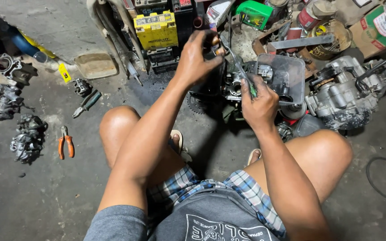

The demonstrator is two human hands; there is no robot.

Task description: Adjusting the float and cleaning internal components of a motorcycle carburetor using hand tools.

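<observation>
- The dark engine part (228,85) is sitting on the floor (68,196) between the person's knees, partly stripped, work unfinished.
- The right hand (258,105) is clenching its fingers round a green-handled screwdriver (240,69), driving into it.
- The left hand (197,56) is pinching a small piece at the top.
- Orange pliers (65,143) and loose castings (27,138) are lying unused, well apart.

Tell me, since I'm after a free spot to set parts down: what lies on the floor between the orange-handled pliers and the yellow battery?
In the head view, dark-handled pliers and a small metal part lie between the orange-handled pliers and the yellow battery.
</observation>
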